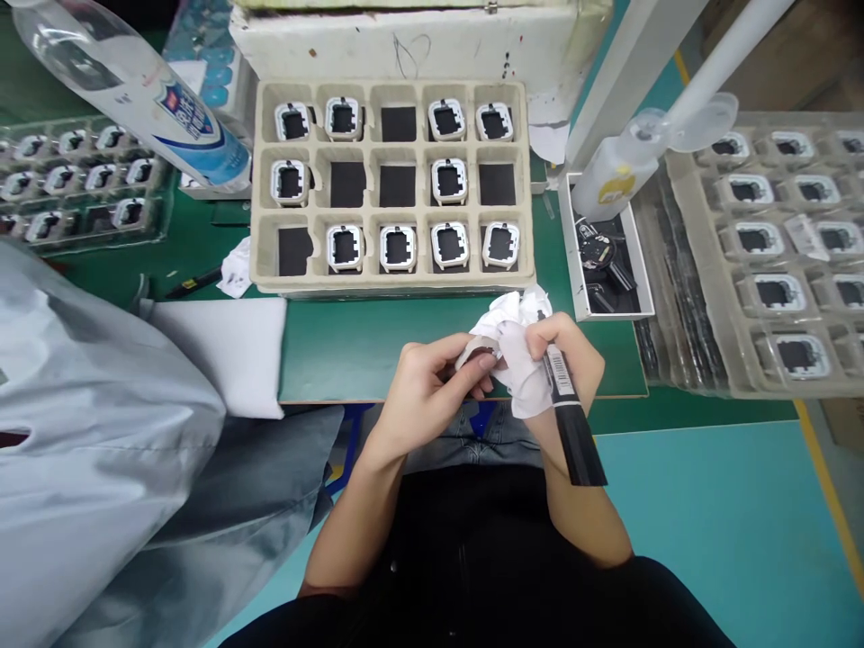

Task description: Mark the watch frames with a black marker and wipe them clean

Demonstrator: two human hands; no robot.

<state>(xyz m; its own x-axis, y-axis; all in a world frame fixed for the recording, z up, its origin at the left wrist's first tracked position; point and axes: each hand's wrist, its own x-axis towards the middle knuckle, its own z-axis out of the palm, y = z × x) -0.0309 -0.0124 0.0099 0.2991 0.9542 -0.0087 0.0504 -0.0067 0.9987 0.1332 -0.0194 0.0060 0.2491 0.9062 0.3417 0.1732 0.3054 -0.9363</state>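
Observation:
My left hand [432, 382] grips a small white watch case [476, 353] at the table's front edge. My right hand [563, 351] presses a crumpled white cloth [513, 337] against that case and also holds a black brush [571, 409], its bristles pointing down toward me. Just beyond my hands lies a beige pulp tray [391, 283] with fifteen cells; most hold white watch cases on black pads, several hold only a pad.
A person's grey sleeve [101, 441] fills the left. A white pad [229, 346] lies on the green mat [351, 342]. Clear blister trays of cases sit far left [74, 180] and right [776, 243]. A water bottle [135, 85], a squeeze bottle [611, 175] and a parts box [607, 261] stand nearby.

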